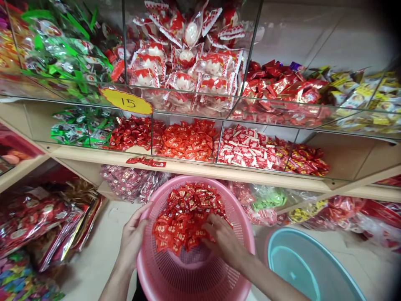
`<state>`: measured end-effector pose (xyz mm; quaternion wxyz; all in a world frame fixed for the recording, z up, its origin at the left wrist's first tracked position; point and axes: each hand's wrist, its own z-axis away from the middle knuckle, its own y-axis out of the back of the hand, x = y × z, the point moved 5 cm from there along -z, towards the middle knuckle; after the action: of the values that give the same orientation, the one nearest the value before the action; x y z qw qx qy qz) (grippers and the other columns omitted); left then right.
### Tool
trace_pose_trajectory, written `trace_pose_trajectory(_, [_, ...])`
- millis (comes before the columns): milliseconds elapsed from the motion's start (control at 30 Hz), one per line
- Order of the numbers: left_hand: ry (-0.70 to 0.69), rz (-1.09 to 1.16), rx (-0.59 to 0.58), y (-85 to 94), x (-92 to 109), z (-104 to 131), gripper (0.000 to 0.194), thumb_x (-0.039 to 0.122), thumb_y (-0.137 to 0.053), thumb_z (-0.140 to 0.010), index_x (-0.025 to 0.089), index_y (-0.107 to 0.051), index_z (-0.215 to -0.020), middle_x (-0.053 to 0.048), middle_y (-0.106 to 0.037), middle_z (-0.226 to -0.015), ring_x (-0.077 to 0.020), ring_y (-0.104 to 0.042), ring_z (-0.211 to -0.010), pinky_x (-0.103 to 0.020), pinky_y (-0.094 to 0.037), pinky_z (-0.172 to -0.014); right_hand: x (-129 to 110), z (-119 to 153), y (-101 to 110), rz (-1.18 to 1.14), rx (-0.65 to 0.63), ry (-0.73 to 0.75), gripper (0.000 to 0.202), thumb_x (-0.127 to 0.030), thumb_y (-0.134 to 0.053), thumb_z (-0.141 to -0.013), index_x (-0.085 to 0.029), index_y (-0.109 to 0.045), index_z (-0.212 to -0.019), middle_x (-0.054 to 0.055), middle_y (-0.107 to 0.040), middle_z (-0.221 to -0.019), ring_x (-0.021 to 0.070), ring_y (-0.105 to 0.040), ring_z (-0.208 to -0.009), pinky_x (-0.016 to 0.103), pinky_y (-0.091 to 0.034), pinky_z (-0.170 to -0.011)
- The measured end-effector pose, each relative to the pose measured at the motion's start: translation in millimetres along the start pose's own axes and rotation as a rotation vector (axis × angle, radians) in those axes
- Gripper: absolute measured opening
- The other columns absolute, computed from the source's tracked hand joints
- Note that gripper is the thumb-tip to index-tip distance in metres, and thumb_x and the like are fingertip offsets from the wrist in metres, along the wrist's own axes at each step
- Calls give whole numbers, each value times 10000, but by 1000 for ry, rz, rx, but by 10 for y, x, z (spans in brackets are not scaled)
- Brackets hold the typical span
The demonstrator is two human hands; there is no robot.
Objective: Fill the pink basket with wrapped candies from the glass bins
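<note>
Basket (247, 246), pink, between the hands: rim gripped by left hand (133, 234). Packets (175, 228), red, inside, beneath and left of right hand (223, 239); its fingers curled among them, whether grasping any cannot be told. Tub (300, 276), blue, beside right forearm. Shelf (238, 172) beyond both hands, stocked with wrapped goods (188, 142).
</note>
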<state>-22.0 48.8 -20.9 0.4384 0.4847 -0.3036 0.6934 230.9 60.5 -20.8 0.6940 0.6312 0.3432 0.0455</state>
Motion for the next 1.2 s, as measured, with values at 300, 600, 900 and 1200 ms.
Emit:
trace_pose_trajectory(300, [-43, -16, 4, 20, 0, -8, 527, 235, -586, -675, 213, -589, -1202, -45, -623, -1209, -202, -593, -1036, -266, -435, -876, -201, -99, -111, 169, -53, -9, 125, -197, -631, -774, -187, -612, -898, 82, -585, -1051, 243, -539, -977, 396, -445, -870])
trace_pose_trajectory(600, [-35, -28, 13, 19, 9, -3, 555, 248, -597, -663, 211, -586, -1216, -53, -646, -1165, -217, -607, -1009, -305, -433, -898, -272, -127, -217, 193, -39, 10, 135, -242, -636, -786, -188, -606, -906, 103, -576, -1104, 250, -537, -1003, 393, -443, -858])
trace_pose_trajectory(900, [-43, -19, 15, 20, 3, -5, 535, 243, -595, -672, 212, -593, -1206, -48, -644, -1161, -219, -595, -1040, -302, -425, -918, -305, -215, -311, 243, -20, 16, 121, -129, -580, -793, -187, -607, -896, 85, -592, -996, 242, -545, -945, 360, -446, -783])
trace_pose_trajectory(1200, [-34, -21, 30, 14, 25, 7, 535, 233, -597, -660, 217, -603, -1195, -49, -644, -1172, -220, -597, -1038, -299, -435, -902, -345, -270, -353, 227, -24, 4, 121, -116, -540, -823, -188, -600, -900, 77, -590, -986, 238, -545, -955, 360, -445, -805])
